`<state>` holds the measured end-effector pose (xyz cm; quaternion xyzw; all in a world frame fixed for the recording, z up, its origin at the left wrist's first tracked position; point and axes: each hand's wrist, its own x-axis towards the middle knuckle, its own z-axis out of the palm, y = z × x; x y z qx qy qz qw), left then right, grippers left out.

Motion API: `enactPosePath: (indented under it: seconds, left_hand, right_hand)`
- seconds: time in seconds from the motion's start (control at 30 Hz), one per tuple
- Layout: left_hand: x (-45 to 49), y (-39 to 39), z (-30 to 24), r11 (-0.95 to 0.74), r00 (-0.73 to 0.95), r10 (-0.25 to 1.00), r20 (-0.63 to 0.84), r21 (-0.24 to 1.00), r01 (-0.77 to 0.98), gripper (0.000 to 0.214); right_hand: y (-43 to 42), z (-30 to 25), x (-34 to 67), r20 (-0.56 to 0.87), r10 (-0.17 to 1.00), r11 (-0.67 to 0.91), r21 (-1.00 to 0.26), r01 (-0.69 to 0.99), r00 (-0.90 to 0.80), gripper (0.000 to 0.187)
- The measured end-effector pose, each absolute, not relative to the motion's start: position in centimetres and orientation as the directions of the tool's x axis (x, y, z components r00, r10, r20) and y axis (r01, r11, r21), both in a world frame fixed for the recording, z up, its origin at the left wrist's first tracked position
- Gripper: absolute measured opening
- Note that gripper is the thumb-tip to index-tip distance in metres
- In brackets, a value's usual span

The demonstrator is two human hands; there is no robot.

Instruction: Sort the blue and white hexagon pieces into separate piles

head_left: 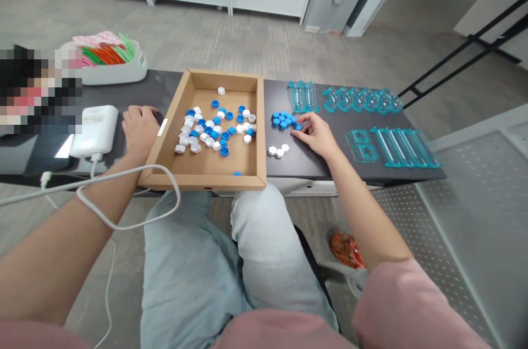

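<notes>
My right hand (317,133) has its thumb and index finger around a blue hexagonal piece (297,127), at the right edge of a cluster of blue hexagonal pieces (282,119) laid side by side on the table. Just in front of that cluster lie several white hexagonal pieces (279,151). Flat on the table, my left hand (140,128) rests against the left side of a shallow cardboard box (261,134), holding nothing, fingers loosely spread. Inside the box, blue and white hexagonal pieces (206,130) are scattered, mostly in the middle.
Clear teal plastic parts (363,99) and teal rods (408,148) lie along the right of the dark table (330,165). At left are a white power adapter (99,126), a looping cable (124,174) over my left forearm, and a white basket (119,73). A blurred person is beyond.
</notes>
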<state>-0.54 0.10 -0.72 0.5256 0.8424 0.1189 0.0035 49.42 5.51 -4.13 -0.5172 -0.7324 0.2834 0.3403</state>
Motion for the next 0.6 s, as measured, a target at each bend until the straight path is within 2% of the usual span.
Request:
enactPosePath:
  seconds: [0.27,0.43,0.6]
  left_hand:
    - [-0.7,0.2,-0.5,0.448,-0.469,0.878,0.094,0.185,0.875,0.065]
    - [-0.8,0.1,-0.7,0.451,-0.468,0.877,0.113,0.146,0.88,0.061]
    - [-1.0,-0.1,-0.5,0.444,-0.457,0.882,0.114,0.122,0.888,0.056]
  right_hand:
    - [5.7,-5.0,49.5,0.29,0.909,0.415,-0.71,0.569,-0.3,0.029]
    - [5.9,-5.3,49.3,0.301,0.914,0.404,-0.752,0.521,-0.273,0.029]
    - [5.8,-5.5,49.2,0.374,0.895,0.445,-0.79,0.423,-0.243,0.029]
